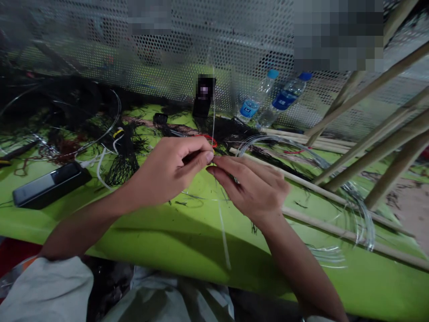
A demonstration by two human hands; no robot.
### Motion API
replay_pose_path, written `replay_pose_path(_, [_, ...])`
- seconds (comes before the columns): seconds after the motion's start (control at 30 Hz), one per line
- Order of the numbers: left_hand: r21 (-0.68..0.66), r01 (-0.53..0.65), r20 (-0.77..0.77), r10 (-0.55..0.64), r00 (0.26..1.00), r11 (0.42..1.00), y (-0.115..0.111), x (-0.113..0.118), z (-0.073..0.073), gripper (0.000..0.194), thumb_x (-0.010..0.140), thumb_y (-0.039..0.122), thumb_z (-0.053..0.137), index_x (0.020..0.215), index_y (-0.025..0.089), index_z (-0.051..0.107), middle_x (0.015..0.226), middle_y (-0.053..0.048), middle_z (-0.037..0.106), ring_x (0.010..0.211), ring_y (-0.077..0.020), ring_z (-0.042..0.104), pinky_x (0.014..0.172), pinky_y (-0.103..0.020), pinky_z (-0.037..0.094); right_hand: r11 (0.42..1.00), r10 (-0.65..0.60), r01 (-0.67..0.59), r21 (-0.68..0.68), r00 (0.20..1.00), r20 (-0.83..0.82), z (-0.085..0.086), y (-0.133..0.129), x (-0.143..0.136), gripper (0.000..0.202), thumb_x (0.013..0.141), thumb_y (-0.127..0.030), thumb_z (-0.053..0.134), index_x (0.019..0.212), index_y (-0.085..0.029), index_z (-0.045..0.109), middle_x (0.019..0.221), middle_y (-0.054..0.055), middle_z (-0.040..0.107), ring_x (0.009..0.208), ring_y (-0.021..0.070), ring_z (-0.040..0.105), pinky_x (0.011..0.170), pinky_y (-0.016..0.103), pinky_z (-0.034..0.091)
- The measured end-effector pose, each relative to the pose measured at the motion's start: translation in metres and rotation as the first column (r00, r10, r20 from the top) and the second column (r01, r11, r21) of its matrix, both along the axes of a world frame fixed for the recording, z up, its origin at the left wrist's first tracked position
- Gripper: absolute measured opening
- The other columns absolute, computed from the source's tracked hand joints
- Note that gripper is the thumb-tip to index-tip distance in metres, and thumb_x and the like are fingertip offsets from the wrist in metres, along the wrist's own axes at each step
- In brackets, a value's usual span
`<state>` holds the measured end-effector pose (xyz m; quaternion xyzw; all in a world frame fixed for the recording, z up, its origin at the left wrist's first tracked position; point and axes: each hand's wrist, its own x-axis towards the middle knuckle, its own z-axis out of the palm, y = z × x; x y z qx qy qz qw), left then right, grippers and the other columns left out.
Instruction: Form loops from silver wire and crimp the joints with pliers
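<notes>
In the head view, the likeliest trouble sits at the fingertips: the left hand (167, 167) pinches a thin pale strand (213, 112) between thumb and forefinger, and such a slim thing could slip or twist if that pinch slackens or if the right hand (250, 185) nudges it. The right hand's thumb and forefinger are narrow, almost meeting just beside the left fingertips, but I cannot tell whether they grip the strand too. The strand rises in front of the perforated screen (157, 67), so a loose end could snag on the black netting (124, 165) or the red loop (214, 142) behind the hands, because these lie tangled over the green table (150, 241). A forearm drifting left could drag the white cable (100, 165) and pull the black device (52, 184) it runs towards; one drifting right could shift the clear line bundle (368, 219), which lies over the long rods (315, 188). A knock at the back could topple the bottles (250, 107), since they lean near the screen. By count: two hands, one strand in the pinch, two bottles, one black device, one upright black object (201, 107), one red loop, two long rods lying in front with more behind, and about five leaning poles (378, 153); the netting and clear lines overlap too much to number
</notes>
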<state>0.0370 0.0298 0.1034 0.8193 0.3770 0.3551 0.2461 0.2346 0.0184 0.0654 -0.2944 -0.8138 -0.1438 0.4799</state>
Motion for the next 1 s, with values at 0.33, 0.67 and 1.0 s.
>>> replay_pose_path(0.33, [0.045,0.016,-0.013,-0.015,1.000,0.999,-0.004,0.003,-0.003,0.024,0.101,0.026,0.055,0.081,0.017,0.064,0.060,0.006,0.047,0.053,-0.0076,0.038,0.052,-0.026,0.028,0.459,-0.021,-0.467,-0.756,0.845,-0.534,0.024,0.003,0.000,0.035,0.086,-0.045,0.080,0.067,-0.017,0.072,0.056,-0.001,0.069,0.037,0.0097,0.058,0.034,0.020,0.043])
replay_pose_path(0.67, [-0.010,-0.050,-0.022,0.050,0.999,0.999,0.000,0.000,0.003,0.023,0.100,0.023,0.055,0.079,0.016,0.063,0.060,0.006,0.048,0.055,-0.0073,0.041,0.052,-0.025,0.029,0.985,-0.008,-0.007,0.171,0.996,0.089,0.007,0.006,0.011,0.023,0.085,-0.009,0.078,0.104,-0.022,0.075,0.095,0.002,0.082,0.077,0.0162,0.078,0.073,0.026,0.064])
replay_pose_path(1.0, [-0.001,-0.018,-0.064,0.018,0.998,1.000,-0.003,0.000,0.005,0.026,0.102,0.027,0.053,0.081,0.017,0.064,0.060,0.006,0.048,0.054,-0.0076,0.042,0.050,-0.024,0.029,0.914,-0.221,0.076,0.398,0.917,0.333,0.007,0.003,0.018,0.021,0.089,-0.015,0.074,0.108,-0.022,0.074,0.108,0.005,0.081,0.076,0.0172,0.073,0.063,0.030,0.054])
